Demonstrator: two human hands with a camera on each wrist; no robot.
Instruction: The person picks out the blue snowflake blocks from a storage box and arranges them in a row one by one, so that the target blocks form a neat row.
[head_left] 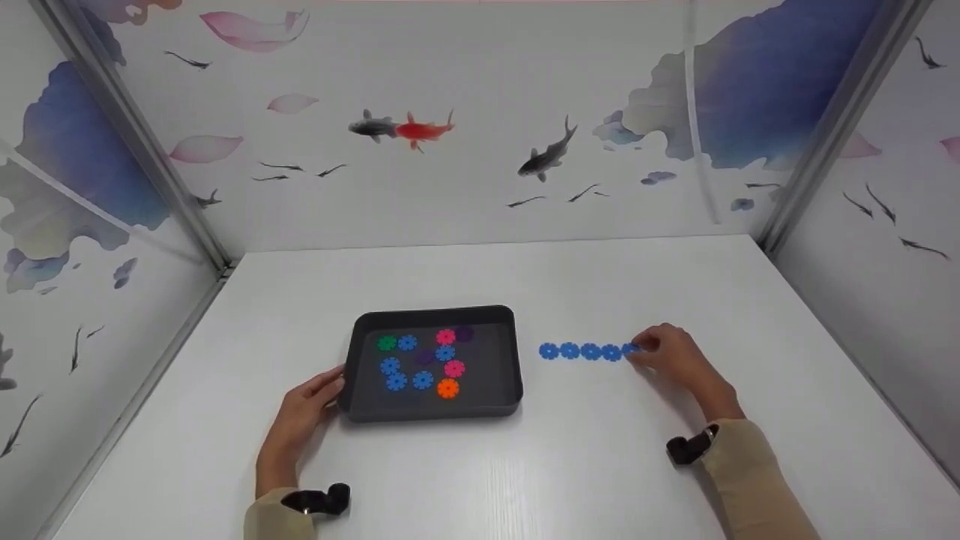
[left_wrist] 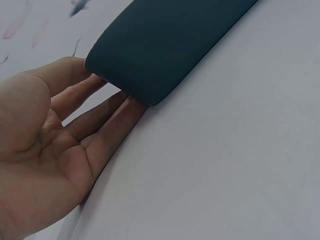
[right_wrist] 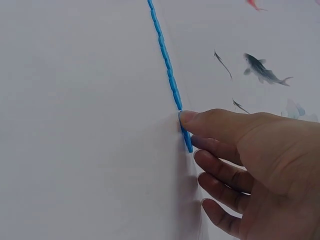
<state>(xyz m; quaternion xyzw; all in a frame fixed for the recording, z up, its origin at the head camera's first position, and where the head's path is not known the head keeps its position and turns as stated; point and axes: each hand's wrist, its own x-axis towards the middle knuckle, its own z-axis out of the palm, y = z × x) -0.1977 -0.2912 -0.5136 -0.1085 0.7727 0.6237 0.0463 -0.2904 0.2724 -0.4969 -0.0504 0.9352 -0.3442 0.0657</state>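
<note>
My left hand (head_left: 298,411) holds the left side of a dark grey rectangular tray (head_left: 435,413). In the left wrist view its thumb lies at the rim and its fingers reach to the lower edge of the tray (left_wrist: 145,50). Right of the tray, a straight row of several joined blue notched plastic discs (head_left: 570,350) extends to my right hand (head_left: 677,361). Thumb and index finger pinch the end disc, partly covering it. The right wrist view shows the blue row (right_wrist: 165,52) edge-on, with the other fingers loosely bent below it.
Inside the tray lie several loose notched discs: blue (head_left: 423,380), pink (head_left: 454,368), green (head_left: 386,343), orange (head_left: 448,388) and dark purple (head_left: 464,334). The white table (head_left: 480,472) is enclosed by painted panels (head_left: 480,187) at the back and both sides.
</note>
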